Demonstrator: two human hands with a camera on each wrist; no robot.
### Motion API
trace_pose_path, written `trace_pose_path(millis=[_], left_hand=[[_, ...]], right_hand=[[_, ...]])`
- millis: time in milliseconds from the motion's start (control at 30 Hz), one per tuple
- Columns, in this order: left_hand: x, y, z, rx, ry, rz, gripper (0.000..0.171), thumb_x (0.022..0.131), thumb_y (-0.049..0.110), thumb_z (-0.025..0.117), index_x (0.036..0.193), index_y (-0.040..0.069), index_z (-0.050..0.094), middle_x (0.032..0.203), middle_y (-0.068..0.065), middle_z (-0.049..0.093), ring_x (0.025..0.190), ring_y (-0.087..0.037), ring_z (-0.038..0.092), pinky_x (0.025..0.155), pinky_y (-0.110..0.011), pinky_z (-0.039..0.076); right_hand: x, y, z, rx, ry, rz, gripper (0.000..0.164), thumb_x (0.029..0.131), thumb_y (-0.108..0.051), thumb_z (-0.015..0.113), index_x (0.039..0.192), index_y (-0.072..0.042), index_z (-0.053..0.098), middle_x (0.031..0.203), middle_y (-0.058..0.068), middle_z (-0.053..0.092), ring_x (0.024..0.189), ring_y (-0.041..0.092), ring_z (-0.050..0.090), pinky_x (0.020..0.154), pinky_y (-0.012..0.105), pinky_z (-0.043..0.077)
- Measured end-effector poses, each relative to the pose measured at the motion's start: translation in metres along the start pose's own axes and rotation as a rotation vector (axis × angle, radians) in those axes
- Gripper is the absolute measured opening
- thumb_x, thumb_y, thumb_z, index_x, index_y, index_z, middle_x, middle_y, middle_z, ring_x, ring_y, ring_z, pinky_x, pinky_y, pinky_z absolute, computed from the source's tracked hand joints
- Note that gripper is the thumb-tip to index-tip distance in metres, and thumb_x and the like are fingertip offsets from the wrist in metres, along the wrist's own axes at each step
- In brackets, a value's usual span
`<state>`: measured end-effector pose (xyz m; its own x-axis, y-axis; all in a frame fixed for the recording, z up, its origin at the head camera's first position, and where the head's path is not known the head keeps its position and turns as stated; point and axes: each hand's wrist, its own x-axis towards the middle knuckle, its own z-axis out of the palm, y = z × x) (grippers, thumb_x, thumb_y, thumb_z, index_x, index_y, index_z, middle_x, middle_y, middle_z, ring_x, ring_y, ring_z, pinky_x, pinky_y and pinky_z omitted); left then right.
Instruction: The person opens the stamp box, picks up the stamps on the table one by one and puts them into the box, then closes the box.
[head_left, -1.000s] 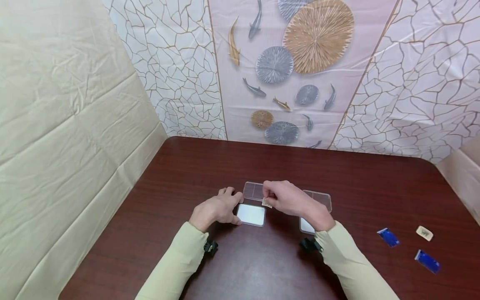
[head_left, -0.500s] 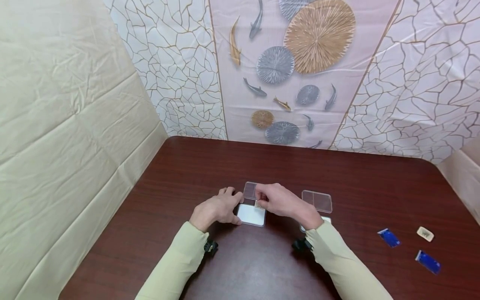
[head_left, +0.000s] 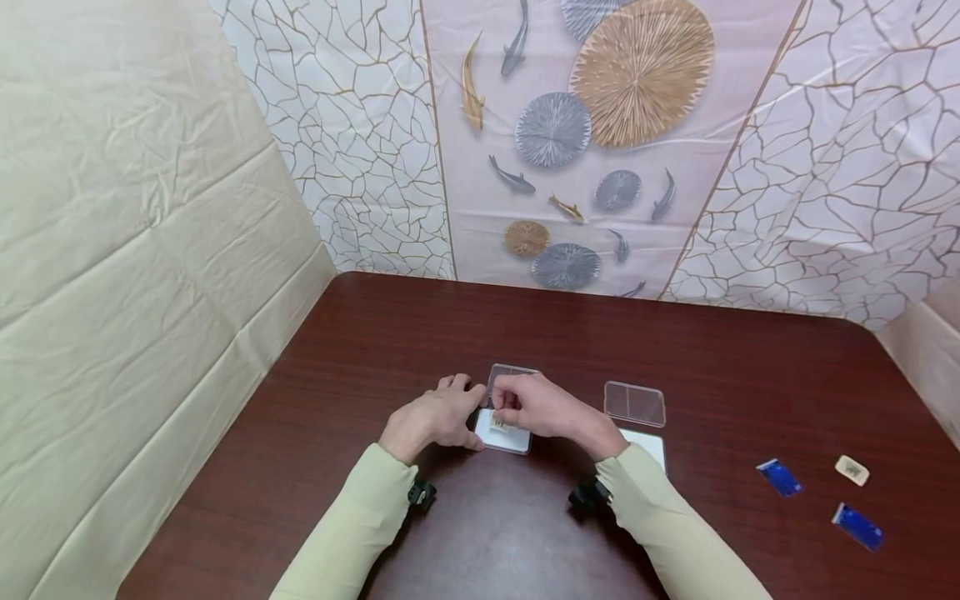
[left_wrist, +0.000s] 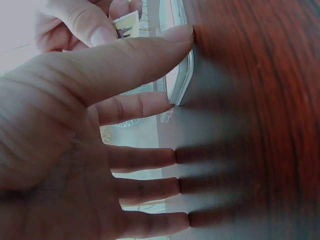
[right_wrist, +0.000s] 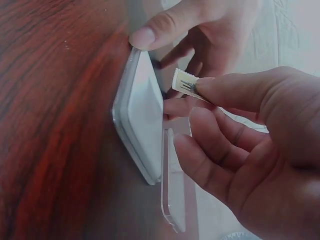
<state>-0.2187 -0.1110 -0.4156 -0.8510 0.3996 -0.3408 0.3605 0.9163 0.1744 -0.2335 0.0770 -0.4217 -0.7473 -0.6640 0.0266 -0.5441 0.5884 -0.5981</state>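
Note:
My right hand (head_left: 543,404) pinches a small postage stamp (right_wrist: 184,82) between thumb and finger. The stamp has toothed edges and a dark printed figure, and it hangs close over the white surface of a shallow clear case (head_left: 513,440). My left hand (head_left: 438,417) lies at the case's left side with its fingers spread and straight. Its thumb (left_wrist: 175,35) and index fingertip touch the case's edge, while the other fingertips rest on the table. Behind the case lies its clear lid (right_wrist: 172,200), partly hidden by my right hand in the head view.
A second case (head_left: 651,450), white inside, sits to the right, partly behind my right sleeve; a clear lid (head_left: 634,404) lies behind it. Farther right on the dark wooden table (head_left: 420,325) are two blue packets (head_left: 780,477) and a small cream rounded piece (head_left: 852,470).
My right hand has moved left, bringing the stamp from the case's right edge to over its white surface. My left hand has stayed in place.

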Motion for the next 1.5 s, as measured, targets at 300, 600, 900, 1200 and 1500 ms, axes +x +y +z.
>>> trace_pose_path(millis=[300,600,900,1200,1500], left_hand=[[0.000,-0.001,0.000,0.000,0.010,-0.002,0.068,0.078,0.047,0.080,0.130,0.016,0.050,0.143,-0.014,0.043,0.133,-0.033,0.042,0.100,-0.048,0.045],[0.000,-0.001,0.000,0.014,0.011,0.006,0.066,0.078,0.048,0.079,0.128,0.017,0.050,0.143,-0.014,0.043,0.132,-0.034,0.042,0.100,-0.049,0.045],[-0.001,-0.001,-0.001,0.008,0.023,0.017,0.059,0.078,0.046,0.080,0.121,0.018,0.052,0.139,-0.014,0.045,0.130,-0.035,0.043,0.097,-0.049,0.046],[-0.001,-0.001,-0.001,0.014,0.025,0.023,0.056,0.078,0.046,0.080,0.118,0.019,0.052,0.135,-0.012,0.046,0.126,-0.033,0.045,0.096,-0.048,0.046],[0.000,-0.002,0.001,0.022,0.022,0.023,0.054,0.079,0.046,0.079,0.117,0.019,0.053,0.134,-0.012,0.046,0.126,-0.033,0.045,0.095,-0.047,0.047]], right_hand=[[0.005,0.001,0.010,0.018,-0.008,-0.008,0.015,0.086,-0.011,0.072,0.082,-0.016,0.059,0.070,-0.008,0.058,0.063,0.002,0.051,0.058,0.019,0.042],[0.007,0.001,0.014,-0.009,-0.004,0.012,0.017,0.086,-0.013,0.073,0.080,-0.017,0.058,0.068,-0.008,0.057,0.061,0.002,0.050,0.057,0.019,0.042],[0.008,0.002,0.021,-0.055,0.035,0.024,0.025,0.084,-0.017,0.075,0.075,-0.016,0.052,0.062,-0.009,0.051,0.056,0.005,0.046,0.053,0.019,0.037],[0.009,0.001,0.023,-0.094,0.087,0.036,0.032,0.083,-0.020,0.078,0.076,-0.014,0.047,0.062,-0.007,0.047,0.056,0.007,0.044,0.052,0.019,0.035],[0.011,0.002,0.024,-0.084,0.097,0.027,0.035,0.083,-0.020,0.079,0.080,-0.014,0.044,0.064,-0.006,0.047,0.057,0.007,0.046,0.054,0.019,0.037]])
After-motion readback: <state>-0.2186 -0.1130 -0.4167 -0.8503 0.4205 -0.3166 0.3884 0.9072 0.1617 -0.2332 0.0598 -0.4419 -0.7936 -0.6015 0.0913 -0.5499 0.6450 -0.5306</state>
